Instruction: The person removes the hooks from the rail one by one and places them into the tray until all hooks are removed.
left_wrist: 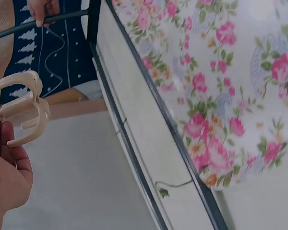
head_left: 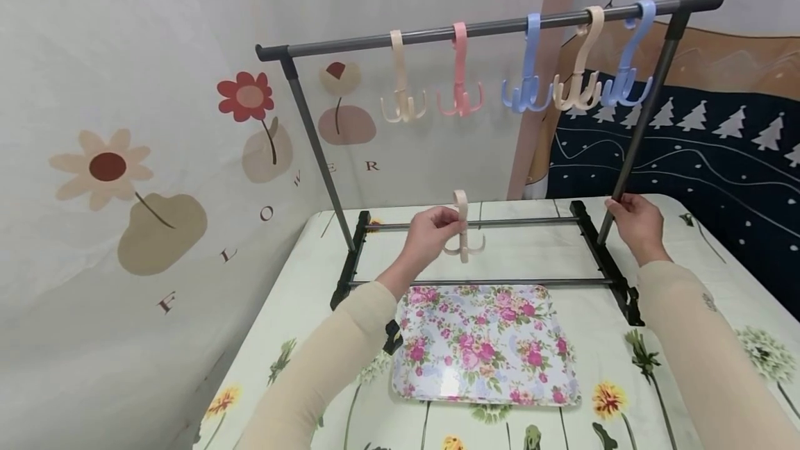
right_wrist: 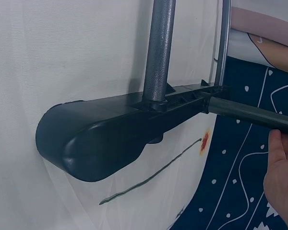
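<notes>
Five hooks hang on the rail [head_left: 494, 28]: from left to right, a cream hook [head_left: 400, 82], a pink hook [head_left: 460, 68], a blue hook [head_left: 531, 64], a second cream one and a second blue one, the last two close together near the right end. A sixth, the held hook [head_left: 464, 248], is off the rail, well below it, between the two posts; it is the only loose one in view, so the work looks mostly done.

The left hand [head_left: 431, 231] pinches this hook by its stem, curved top up and prongs down. The left forearm reaches in from the near left, past the left edge of the tray [head_left: 481, 353].

The right hand [head_left: 639, 224] reaches from the near right and grips the right post [head_left: 631, 158] low down, thumb on its left side. The right wrist view cuts this hand off, so how far the fingers wrap round is hard to tell.
</notes>
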`<move>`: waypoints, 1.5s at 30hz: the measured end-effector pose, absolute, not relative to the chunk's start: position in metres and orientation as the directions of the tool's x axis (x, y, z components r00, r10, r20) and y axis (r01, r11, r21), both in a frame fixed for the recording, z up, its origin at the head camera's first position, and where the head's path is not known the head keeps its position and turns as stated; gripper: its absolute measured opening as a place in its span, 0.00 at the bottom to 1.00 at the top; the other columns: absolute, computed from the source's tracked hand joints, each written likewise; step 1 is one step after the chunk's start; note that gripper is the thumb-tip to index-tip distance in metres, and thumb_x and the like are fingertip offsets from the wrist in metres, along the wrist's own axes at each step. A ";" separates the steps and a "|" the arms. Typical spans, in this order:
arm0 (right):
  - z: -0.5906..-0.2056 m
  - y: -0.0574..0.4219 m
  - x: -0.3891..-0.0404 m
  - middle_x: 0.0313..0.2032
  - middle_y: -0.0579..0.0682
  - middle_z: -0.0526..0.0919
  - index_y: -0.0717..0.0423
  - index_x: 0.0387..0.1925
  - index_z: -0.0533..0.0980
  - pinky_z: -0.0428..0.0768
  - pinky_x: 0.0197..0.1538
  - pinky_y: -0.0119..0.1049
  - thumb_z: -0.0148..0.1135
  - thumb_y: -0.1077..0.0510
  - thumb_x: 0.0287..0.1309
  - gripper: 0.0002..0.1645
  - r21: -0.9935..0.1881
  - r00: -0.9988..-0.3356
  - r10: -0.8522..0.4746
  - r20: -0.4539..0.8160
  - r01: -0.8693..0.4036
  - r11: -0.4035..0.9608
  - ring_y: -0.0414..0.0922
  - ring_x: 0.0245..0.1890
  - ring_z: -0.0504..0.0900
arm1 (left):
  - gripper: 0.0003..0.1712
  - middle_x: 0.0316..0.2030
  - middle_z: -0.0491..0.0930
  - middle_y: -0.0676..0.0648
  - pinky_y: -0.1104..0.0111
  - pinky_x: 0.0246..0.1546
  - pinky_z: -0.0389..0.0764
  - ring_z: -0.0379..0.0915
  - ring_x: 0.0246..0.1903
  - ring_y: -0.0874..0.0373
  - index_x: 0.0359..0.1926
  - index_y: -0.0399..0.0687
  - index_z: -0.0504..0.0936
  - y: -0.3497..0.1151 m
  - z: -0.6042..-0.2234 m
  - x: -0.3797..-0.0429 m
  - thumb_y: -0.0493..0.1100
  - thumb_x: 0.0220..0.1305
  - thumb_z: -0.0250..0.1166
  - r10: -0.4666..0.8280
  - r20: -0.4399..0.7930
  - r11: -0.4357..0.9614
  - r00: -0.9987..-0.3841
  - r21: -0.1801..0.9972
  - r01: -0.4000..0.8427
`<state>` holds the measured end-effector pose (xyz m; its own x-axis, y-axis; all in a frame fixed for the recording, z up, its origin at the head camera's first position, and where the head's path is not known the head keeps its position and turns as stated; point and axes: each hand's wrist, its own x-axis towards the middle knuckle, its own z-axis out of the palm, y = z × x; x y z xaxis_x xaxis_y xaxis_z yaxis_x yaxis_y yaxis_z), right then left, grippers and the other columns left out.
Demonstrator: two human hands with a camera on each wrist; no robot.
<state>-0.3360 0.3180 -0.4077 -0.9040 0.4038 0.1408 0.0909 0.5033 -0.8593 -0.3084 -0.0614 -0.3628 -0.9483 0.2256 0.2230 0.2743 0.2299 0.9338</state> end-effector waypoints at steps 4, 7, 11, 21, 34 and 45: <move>-0.408 0.317 -0.337 0.59 0.64 0.74 0.67 0.65 0.68 0.71 0.58 0.53 0.46 0.43 0.75 0.33 -0.872 -0.904 0.408 0.127 0.094 0.481 0.56 0.56 0.71 | 0.04 0.37 0.85 0.52 0.60 0.47 0.80 0.80 0.39 0.59 0.39 0.45 0.85 -0.047 -0.374 -0.302 0.41 0.65 0.68 0.280 0.185 0.254 -0.942 0.932 0.258; -0.408 0.315 -0.338 0.60 0.65 0.73 0.67 0.65 0.68 0.70 0.60 0.55 0.46 0.43 0.75 0.33 -0.880 -0.904 0.411 0.119 0.096 0.465 0.57 0.58 0.71 | 0.04 0.37 0.84 0.53 0.62 0.45 0.80 0.79 0.39 0.61 0.39 0.47 0.85 -0.038 -0.380 -0.298 0.42 0.65 0.69 0.315 0.159 0.280 -0.936 0.926 0.252; -0.408 0.316 -0.340 0.60 0.65 0.73 0.67 0.65 0.68 0.69 0.60 0.56 0.46 0.43 0.75 0.34 -0.884 -0.903 0.413 0.118 0.093 0.458 0.59 0.59 0.71 | 0.04 0.35 0.84 0.54 0.64 0.42 0.80 0.79 0.37 0.62 0.39 0.47 0.85 -0.025 -0.388 -0.293 0.41 0.65 0.68 0.352 0.134 0.301 -0.926 0.921 0.247; -0.408 0.316 -0.340 0.59 0.65 0.74 0.67 0.64 0.69 0.70 0.57 0.55 0.47 0.42 0.74 0.34 -0.873 -0.901 0.414 0.127 0.096 0.478 0.58 0.56 0.72 | 0.02 0.33 0.82 0.54 0.54 0.47 0.80 0.78 0.35 0.62 0.38 0.47 0.85 -0.005 -0.413 -0.286 0.40 0.66 0.67 0.394 0.079 0.288 -0.916 0.935 0.205; -0.407 0.318 -0.336 0.58 0.67 0.74 0.68 0.64 0.68 0.70 0.57 0.56 0.46 0.43 0.75 0.34 -0.864 -0.904 0.405 0.135 0.093 0.495 0.59 0.56 0.71 | 0.03 0.32 0.82 0.53 0.59 0.45 0.81 0.77 0.34 0.64 0.38 0.45 0.85 0.006 -0.433 -0.288 0.39 0.65 0.68 0.414 0.034 0.299 -0.910 0.939 0.171; -0.411 0.320 -0.338 0.59 0.67 0.74 0.68 0.64 0.69 0.69 0.58 0.56 0.46 0.43 0.75 0.34 -0.868 -0.901 0.407 0.148 0.079 0.490 0.60 0.58 0.71 | 0.02 0.31 0.81 0.56 0.68 0.39 0.78 0.77 0.34 0.65 0.38 0.47 0.85 0.015 -0.444 -0.286 0.40 0.65 0.68 0.414 0.015 0.341 -0.910 0.925 0.170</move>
